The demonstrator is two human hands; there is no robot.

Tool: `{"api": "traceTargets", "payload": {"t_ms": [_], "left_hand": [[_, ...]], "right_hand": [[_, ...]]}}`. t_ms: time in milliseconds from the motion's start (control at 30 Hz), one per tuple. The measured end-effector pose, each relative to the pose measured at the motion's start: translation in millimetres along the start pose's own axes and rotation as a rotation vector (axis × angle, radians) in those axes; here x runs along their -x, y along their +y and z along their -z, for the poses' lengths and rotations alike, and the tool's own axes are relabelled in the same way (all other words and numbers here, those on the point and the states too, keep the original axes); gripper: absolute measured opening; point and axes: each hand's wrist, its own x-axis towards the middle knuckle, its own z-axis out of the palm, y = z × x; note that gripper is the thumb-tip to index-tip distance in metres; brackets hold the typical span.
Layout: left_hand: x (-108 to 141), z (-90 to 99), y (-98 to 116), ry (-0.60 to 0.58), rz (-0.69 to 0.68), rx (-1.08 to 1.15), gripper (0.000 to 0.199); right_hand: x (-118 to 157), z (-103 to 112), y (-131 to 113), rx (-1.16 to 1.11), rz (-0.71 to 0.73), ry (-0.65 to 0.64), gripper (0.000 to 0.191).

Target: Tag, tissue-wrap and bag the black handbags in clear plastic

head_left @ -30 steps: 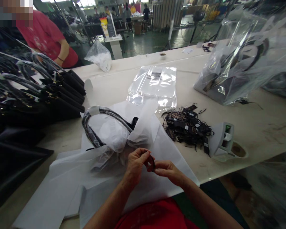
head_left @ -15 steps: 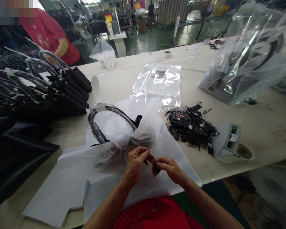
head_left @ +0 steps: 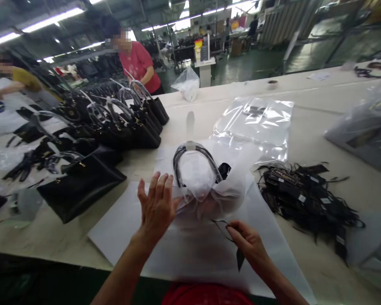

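Observation:
Between my fingers and thumb, my right hand (head_left: 246, 241) pinches a black hang tag (head_left: 240, 259) by its thin cord, which makes a loop toward the left. My left hand (head_left: 157, 199) is spread with its fingers apart, at the left side of a handbag wrapped in white tissue paper (head_left: 231, 203). The bag's dark handles (head_left: 177, 163) stand up in an arch, covered in clear film, with white stuffing showing inside. Most of the bag's body is hidden by the tissue. White sheets (head_left: 190, 250) lie beneath it on the table.
A heap of black tags (head_left: 305, 190) lies at the right, near a blurred tape dispenser (head_left: 374, 250). Clear plastic bags (head_left: 254, 123) are stacked behind. Several black handbags (head_left: 82, 182) crowd the left. A co-worker in red (head_left: 139, 63) stands across the table; another person (head_left: 25, 82) is at far left.
My hands have come apart: the left has moved left and spread open beside the bag, while the right keeps the tag, its cord now looped. The view has turned left and up.

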Motion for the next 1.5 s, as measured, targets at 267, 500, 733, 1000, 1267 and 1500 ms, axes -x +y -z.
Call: {"api": "traceTargets", "payload": {"t_ms": [267,500,733,1000,1267,1500], "left_hand": [[52.5,-23.5,46.5,-0.461,-0.268,0.119,0.02],[67.4,-34.8,52.3,-0.694,-0.018,0.602,0.022],[4.1,-22.4,-30.2,-0.326,0.576,1.187,0.022],[-15.2,-55.4,-36.4,-0.629,0.822,1.885,0.015],[-15.9,-60.9,-42.0,-0.667,0.546,1.767,0.019],[-2.6,-55.1,-49.6,-0.7,0.583,1.548,0.018]], "right_hand": [[-38.2,-53.1,-45.6,0.018,0.169,0.167,0.034],[-84.1,-85.5,-57.6,0.266,0.267,0.069,0.025],[-97.3,-79.1,-65.4,0.297,0.138,-0.236,0.023],[-101.1,-76.9,-80.7,0.32,0.069,-0.275,0.02],[-97.9,-79.0,-87.1,0.37,0.114,-0.187,0.024],[-87.2,-80.2,-76.1,0.363,0.058,-0.134,0.028]]}}
